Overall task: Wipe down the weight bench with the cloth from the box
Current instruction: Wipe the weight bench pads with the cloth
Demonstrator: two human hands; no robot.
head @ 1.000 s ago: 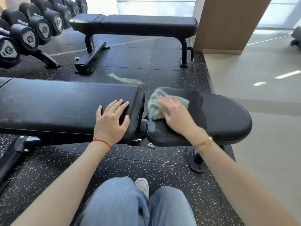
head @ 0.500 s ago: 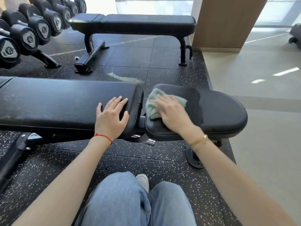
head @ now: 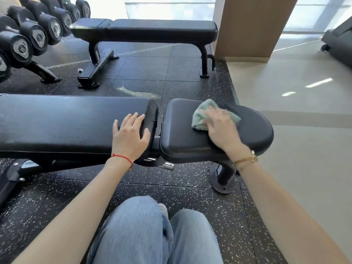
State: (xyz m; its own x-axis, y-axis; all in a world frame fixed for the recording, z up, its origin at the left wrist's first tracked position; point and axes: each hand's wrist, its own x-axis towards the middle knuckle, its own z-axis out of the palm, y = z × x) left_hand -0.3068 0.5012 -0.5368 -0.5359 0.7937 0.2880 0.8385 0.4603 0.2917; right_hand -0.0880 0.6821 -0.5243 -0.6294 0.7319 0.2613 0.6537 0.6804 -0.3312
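Right hand: fingers extended, pressing the cloth flat, gripping nothing. Left hand: open, flat on the back pad, at its right end. The cloth lies near the far edge of the seat pad of the weight bench. It appears soft, light and prone to bunching; press at its centre.

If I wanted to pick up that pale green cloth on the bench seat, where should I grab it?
Probably the bunched, raised fold at the left edge of the pale green cloth, coming from above and the left. The right hand presses flat over its right part, and the rest lies thin against the black padded seat, offering little to pinch.
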